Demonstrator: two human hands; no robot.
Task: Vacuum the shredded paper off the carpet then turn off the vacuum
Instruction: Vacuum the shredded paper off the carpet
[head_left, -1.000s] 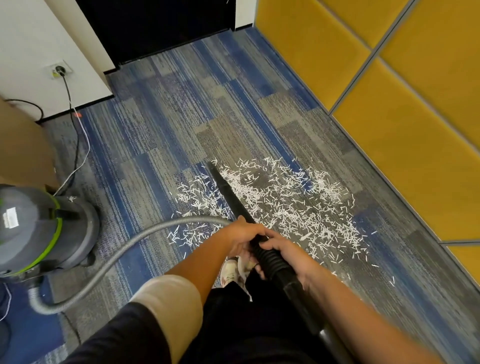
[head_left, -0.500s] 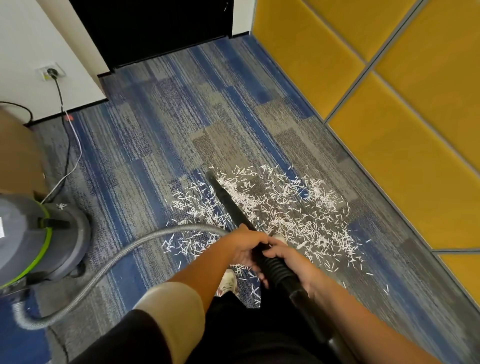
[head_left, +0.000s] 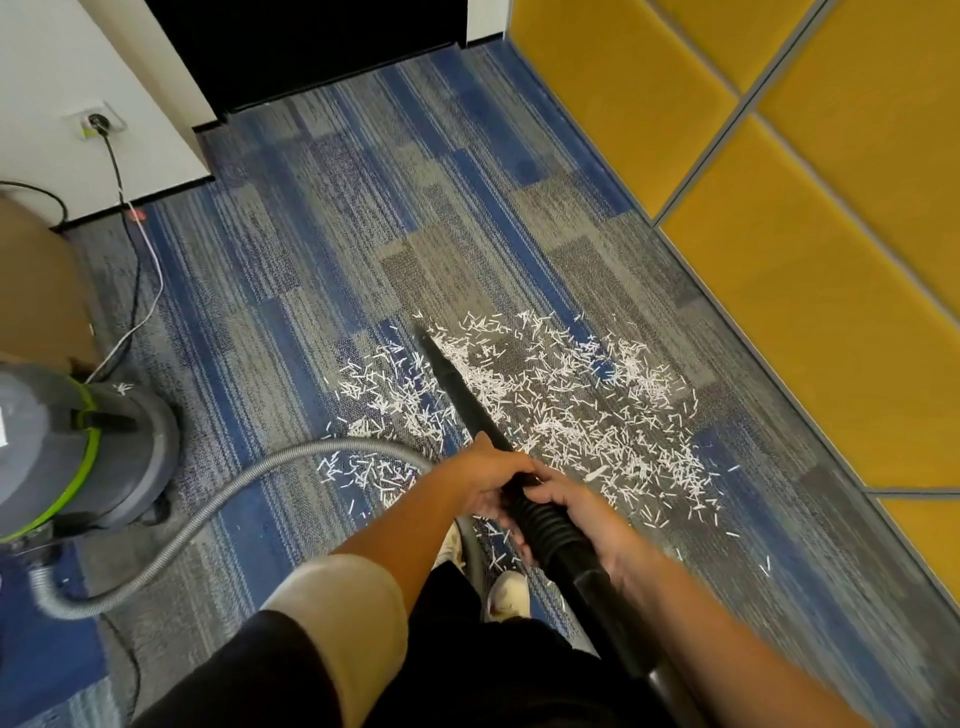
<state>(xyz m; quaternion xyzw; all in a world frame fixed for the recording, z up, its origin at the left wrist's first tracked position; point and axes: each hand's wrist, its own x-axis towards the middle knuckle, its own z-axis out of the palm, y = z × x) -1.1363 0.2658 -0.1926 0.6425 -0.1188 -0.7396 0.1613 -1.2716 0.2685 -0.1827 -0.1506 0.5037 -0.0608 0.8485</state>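
White shredded paper (head_left: 582, 410) lies scattered over the blue and grey carpet (head_left: 332, 234) in front of me. A black vacuum wand (head_left: 457, 387) slants through the pile, its tip at the pile's far left edge. My left hand (head_left: 485, 480) grips the wand from the left. My right hand (head_left: 576, 512) grips its ribbed black section just behind. A grey ribbed hose (head_left: 218, 499) curves left to the grey vacuum canister (head_left: 67, 447) with a green band.
Yellow wall panels (head_left: 810, 270) run along the right. A white wall with a socket (head_left: 96, 122) and the plugged cable (head_left: 132, 270) stands at the left, beside a brown board (head_left: 36, 291). A dark doorway (head_left: 322, 47) lies ahead. My white shoes (head_left: 506, 592) show under the wand.
The wand tip has stayed at the pile's far left edge while my view shifted slightly. Both hands keep the same grip on the wand.
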